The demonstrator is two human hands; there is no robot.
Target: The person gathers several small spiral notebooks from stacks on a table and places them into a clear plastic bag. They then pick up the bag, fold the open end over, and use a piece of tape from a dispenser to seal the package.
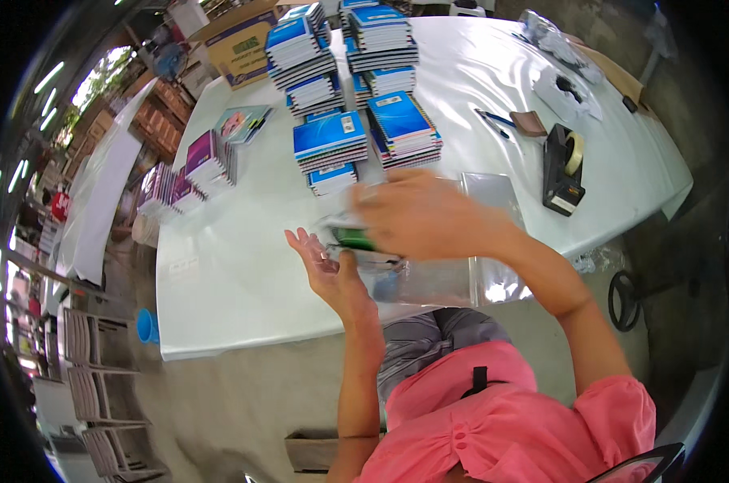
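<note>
While both bare hands meet just above the near middle of a glossy white table (pixel 235 298), a small green-and-pale object with a shiny surface (pixel 353 239) sits between them, too blurred for its kind to be told. Beneath it, the left hand (pixel 336 278) is turned palm up, its fingers partly spread and its thumb at the object's near edge; blur hides whether it grips. Over the top, the right hand (pixel 421 216) is a smear, knuckles up, covering the object's right side; I cannot tell whether its fingers pinch or lie flat. Under and beside that hand, smooth, clear plastic sheets (pixel 497 229) lie flat, reflecting light in wrinkled streaks. Just beyond the hands stand stacks of blue-covered, wire-bound notebooks (pixel 328 137), rectangular and thick with pages, with taller piles behind. To the left are shorter stacks of purple-covered notebooks (pixel 207 153). Toward the right, a black, hard-cased tape dispenser (pixel 559 185) carries a round, yellowish tape roll (pixel 574 153), near a flat brown piece (pixel 528 124). At the far right corner lies crumpled, translucent plastic (pixel 551 36); at the far left, a brown cardboard box (pixel 239 52).
</note>
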